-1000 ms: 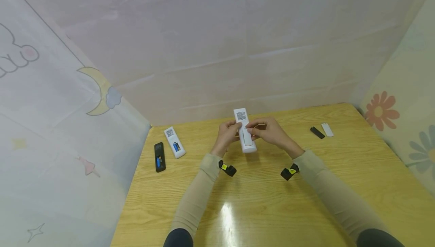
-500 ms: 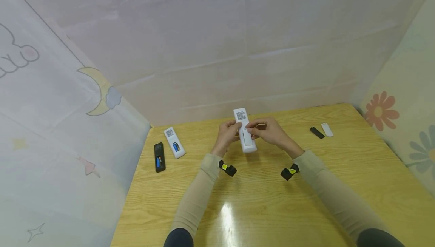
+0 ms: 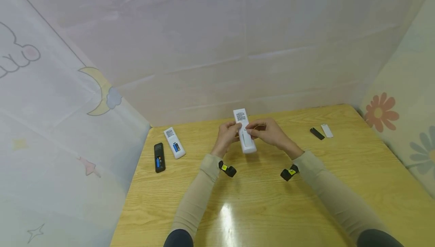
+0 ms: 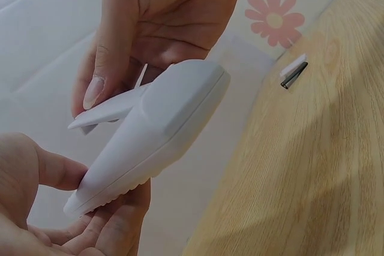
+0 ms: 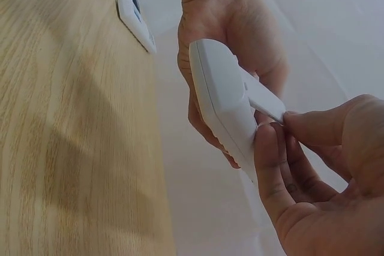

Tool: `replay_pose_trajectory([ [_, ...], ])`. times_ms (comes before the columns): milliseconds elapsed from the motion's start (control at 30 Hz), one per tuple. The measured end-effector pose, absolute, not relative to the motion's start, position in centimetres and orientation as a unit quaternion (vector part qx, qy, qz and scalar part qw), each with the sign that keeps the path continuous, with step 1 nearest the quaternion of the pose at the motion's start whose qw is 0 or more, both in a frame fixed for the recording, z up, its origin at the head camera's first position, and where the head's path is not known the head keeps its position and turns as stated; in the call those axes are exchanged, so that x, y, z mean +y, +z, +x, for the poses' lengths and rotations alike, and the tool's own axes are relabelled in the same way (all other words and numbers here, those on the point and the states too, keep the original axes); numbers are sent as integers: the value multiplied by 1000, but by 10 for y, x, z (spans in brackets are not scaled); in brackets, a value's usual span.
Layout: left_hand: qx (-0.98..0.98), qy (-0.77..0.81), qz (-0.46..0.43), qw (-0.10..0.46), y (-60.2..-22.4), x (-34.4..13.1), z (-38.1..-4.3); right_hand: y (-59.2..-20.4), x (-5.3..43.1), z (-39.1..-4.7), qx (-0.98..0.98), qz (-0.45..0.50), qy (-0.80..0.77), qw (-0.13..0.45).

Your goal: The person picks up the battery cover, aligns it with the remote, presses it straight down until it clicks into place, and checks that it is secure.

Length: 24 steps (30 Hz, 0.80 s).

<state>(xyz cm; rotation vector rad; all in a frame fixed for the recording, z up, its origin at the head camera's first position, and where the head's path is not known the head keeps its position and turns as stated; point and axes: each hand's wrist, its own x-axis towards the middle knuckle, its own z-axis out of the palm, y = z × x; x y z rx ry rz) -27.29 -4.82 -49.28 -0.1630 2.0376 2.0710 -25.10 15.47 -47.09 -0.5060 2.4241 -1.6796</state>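
Over the middle of the table, my left hand [image 3: 224, 137] grips a white remote control [image 3: 240, 115] from its left side, back face up, with a printed label near its far end. The thumb and fingers of my right hand [image 3: 273, 133] pinch the white battery cover [image 3: 247, 139]. In both wrist views the battery cover [image 4: 108, 107] slants away from the back of the remote control [image 5: 219, 91], its raised end between the right thumb and fingers. Its other end meets the remote near the rounded end. The inside of the battery compartment is hidden beneath the cover.
On the left of the table lie a black remote [image 3: 159, 158] and a second white remote [image 3: 175, 142], both with blue batteries showing. A black battery cover [image 3: 317, 133] and a white one [image 3: 327, 130] lie at the right. Printed cloth walls [image 3: 204, 50] stand behind and beside the table.
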Motion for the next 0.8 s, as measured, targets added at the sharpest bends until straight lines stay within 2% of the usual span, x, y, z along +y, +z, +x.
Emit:
replay_pose_trajectory([
  [800,693,710,-45,115,-489,-42,-273,-474,156,-249,807,-178,-561,53],
])
